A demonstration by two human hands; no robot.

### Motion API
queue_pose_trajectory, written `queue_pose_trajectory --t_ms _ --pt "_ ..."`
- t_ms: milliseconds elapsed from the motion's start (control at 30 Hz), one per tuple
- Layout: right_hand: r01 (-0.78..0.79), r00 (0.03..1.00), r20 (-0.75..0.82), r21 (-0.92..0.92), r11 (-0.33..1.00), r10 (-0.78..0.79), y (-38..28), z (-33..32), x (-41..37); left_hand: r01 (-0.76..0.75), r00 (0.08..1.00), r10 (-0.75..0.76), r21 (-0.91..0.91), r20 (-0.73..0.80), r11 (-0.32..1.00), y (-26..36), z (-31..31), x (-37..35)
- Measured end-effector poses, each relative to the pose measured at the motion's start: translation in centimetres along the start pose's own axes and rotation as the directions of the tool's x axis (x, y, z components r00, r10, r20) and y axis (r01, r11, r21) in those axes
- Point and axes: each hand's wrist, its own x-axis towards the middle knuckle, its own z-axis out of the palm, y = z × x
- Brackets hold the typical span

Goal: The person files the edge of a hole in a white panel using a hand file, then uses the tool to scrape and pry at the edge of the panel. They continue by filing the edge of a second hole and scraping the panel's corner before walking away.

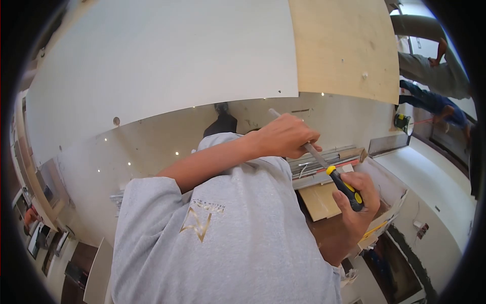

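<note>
Plainly, the right hand (368,197) has its fingers wrapped round the black-and-yellow handle (347,190) of a metal file (323,162), the left hand's (289,137) fingers grasp the blade short of its tip, and the file slants on the near side of the white panel (177,55), with a plywood sheet (344,50) adjoining that panel's right edge.

The left hand (289,136) hid the middle of the grey metal blade (318,157), and the right hand (362,197) covered part of its black and yellow handle (347,189). The flat white board (167,55) ran off the top edge. Small letters (215,206) on the grey cloth shirt (253,243) were too tiny to read. A person in blue clothes (428,97) looked blurry.
</note>
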Motion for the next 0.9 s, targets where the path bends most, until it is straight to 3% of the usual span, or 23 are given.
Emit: queue_pose_trajectory --t_ms 133,233,333,433,533,733,900 --pt "-0.222 0.968 0.073 -0.198 0.955 0.240 -1.1 1.1 0.5 -0.063 0.997 0.063 0.007 -0.035 0.998 -1.6 0.4 0.9" --pt "-0.388 0.893 0.091 -0.346 0.855 0.442 -2.0 3.8 1.3 -0.068 0.997 0.068 0.005 0.037 0.998 -2.6 0.4 1.9" --pt "-0.362 0.903 0.106 -0.338 0.869 0.417 -1.0 5.0 1.8 -0.104 0.992 0.106 -0.022 0.065 0.994 -4.8 1.5 2.6" --pt "-0.573 0.792 0.127 -0.182 0.799 0.597 1.2 5.6 2.4 -0.215 0.977 0.215 -0.009 -0.015 0.977 -6.8 2.5 3.0" --pt "-0.727 0.685 0.175 0.100 0.679 0.707 2.6 6.5 2.9 -0.200 0.980 0.200 0.013 0.003 0.980 -8.0 3.0 2.9" --pt "-0.725 0.684 0.174 0.053 0.686 0.709 2.2 7.2 4.5 -0.116 0.988 0.118 -0.023 0.099 0.993 -9.4 2.9 3.2" --pt "-0.686 0.716 0.149 -0.030 0.727 0.682 2.0 7.9 5.7 -0.152 0.987 0.155 -0.062 0.043 0.986 -10.7 2.8 3.4"
